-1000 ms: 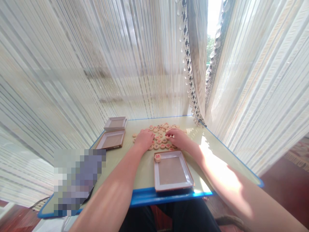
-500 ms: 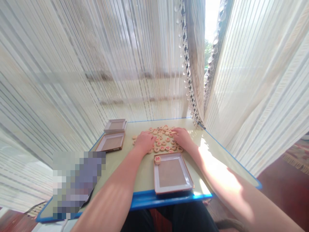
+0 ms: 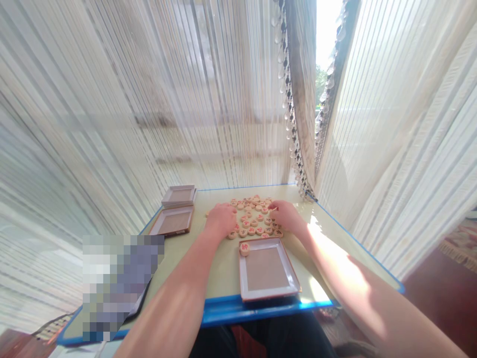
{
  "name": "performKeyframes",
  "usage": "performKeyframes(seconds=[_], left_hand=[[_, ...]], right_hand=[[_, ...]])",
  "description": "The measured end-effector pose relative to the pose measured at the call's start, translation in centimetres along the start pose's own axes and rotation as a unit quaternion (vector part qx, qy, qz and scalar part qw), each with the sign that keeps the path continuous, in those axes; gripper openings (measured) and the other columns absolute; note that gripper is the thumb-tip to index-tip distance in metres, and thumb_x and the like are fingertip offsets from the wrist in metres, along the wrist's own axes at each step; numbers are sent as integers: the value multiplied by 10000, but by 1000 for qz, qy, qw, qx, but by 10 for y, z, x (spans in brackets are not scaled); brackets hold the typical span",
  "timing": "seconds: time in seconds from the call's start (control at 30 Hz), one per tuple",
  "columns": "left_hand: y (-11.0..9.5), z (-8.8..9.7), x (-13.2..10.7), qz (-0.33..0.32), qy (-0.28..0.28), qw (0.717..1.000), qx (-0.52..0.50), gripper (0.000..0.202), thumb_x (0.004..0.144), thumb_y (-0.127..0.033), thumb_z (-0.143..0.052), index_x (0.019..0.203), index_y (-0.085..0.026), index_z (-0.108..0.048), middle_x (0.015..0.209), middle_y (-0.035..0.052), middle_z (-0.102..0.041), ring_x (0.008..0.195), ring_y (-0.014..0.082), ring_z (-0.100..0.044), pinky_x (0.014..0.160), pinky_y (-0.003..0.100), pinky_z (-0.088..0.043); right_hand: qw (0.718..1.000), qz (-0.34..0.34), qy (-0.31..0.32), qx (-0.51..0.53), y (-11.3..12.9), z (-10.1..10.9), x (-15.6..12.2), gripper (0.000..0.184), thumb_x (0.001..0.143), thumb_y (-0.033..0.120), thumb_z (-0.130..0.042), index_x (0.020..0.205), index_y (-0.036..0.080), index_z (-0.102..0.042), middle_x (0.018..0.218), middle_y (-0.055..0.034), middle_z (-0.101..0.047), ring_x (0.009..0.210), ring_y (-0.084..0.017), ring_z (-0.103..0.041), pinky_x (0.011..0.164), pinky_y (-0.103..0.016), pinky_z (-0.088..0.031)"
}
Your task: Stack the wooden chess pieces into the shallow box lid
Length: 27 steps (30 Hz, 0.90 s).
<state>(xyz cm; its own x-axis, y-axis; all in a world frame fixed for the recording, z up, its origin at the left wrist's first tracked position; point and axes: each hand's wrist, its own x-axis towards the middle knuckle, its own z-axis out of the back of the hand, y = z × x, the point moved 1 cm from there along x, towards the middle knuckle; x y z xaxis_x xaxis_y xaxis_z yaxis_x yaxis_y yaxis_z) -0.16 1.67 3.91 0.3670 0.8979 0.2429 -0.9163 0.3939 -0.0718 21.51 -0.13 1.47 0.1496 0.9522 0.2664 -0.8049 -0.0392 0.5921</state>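
Several round wooden Chinese chess pieces with red or dark characters lie in a loose cluster on the pale table. My left hand rests palm down at the cluster's left side, fingers loosely bent and apart, partly covering some pieces. On the right side, my right hand sits at the edge of the cluster, its fingers bent and parted beside the nearest pieces. Just in front of the cluster is a shallow box tray, with one red-marked piece in its far left corner.
Another shallow box part lies at the left edge, with a paler one behind it. A blurred-out flat object occupies the near left. The table has a blue rim. String curtains hang behind and at both sides.
My right hand has shifted slightly right and lower, its fingers drawing back from the far pieces. My left hand has moved slightly left. The piece in the tray stays in its corner.
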Motion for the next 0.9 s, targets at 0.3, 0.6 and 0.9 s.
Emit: performKeyframes(seconds=[0.3, 0.6, 0.9], left_hand=[[3, -4, -2, 4, 46, 998, -41, 206, 763, -286, -460, 756, -206, -650, 817, 35, -669, 785, 175, -600, 708, 264, -444], [2, -11, 1, -6, -12, 999, -30, 357, 879, -322, -344, 845, -201, -678, 942, 71, -638, 896, 186, -566, 804, 289, -433], [5, -15, 1, 22, -4, 999, 31, 371, 887, -227, -301, 1017, -222, -648, 1149, 84, -606, 1043, 246, -528, 858, 385, -418]], right_hand=[[980, 10, 48, 192, 40, 60, 4, 381, 651, 63, -396, 917, 147, -656, 906, -66, -679, 589, -116, -574, 535, -238, -439], [989, 75, -32, -127, 15, 20, -13, 284, 791, 182, -444, 935, 203, -689, 978, -62, -665, 951, -204, -538, 820, -295, -399], [980, 117, 17, -158, 4, 1, -14, 281, 830, 255, -452, 945, 239, -708, 956, -40, -659, 916, -195, -507, 826, -277, -375]])
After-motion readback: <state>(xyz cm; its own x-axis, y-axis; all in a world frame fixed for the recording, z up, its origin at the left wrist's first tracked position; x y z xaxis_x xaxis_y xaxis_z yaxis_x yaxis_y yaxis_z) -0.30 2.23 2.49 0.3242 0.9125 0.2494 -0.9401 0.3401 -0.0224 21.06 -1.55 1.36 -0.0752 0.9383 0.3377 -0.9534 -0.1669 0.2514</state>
